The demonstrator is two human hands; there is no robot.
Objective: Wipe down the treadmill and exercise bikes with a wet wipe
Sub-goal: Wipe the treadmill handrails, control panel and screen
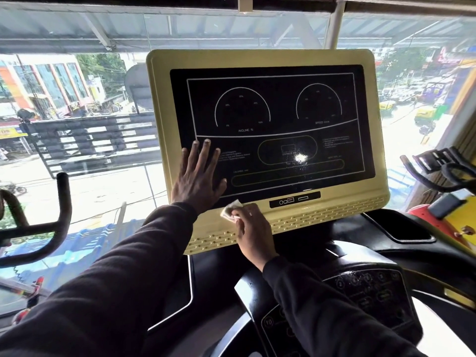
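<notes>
The treadmill's display console (373,124) has a pale yellow frame around a black screen (283,119) with white dial graphics. My left hand (197,177) lies flat with straight, spread fingers on the screen's lower left corner. My right hand (253,229) grips a crumpled white wet wipe (230,210) and holds it against the yellow frame just below the screen's bottom edge, left of a small black port panel (295,199). Both arms wear dark sleeves.
A black keypad panel (360,300) with round numbered buttons sits below the console. Exercise bike handlebars stand at the left (61,202) and at the right (443,166). A black cup tray (412,233) is right of the console base. Large windows lie behind.
</notes>
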